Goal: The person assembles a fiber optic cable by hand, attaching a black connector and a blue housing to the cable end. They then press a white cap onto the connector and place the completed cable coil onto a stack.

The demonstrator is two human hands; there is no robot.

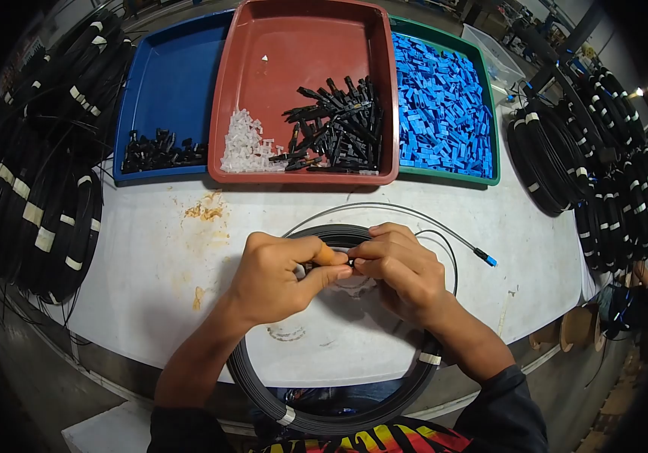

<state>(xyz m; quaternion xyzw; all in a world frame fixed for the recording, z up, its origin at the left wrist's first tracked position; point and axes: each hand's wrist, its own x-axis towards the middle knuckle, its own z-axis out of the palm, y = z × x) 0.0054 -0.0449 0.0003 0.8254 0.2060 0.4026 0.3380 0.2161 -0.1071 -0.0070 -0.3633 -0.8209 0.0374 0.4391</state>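
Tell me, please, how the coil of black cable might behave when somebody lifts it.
The coil of black cable would probably keep its ring shape, since white tape bands bind it. Many packed turns suggest it could feel fairly heavy. The blue-tipped cable end may spring or swing, as it arcs outside the ring.

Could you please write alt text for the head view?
Left hand and right hand pinch a small dark piece over a black coil at a white table. Beyond sit a blue tray of black parts, a red tray of whitish and black pieces, and a green tray of blue bits.
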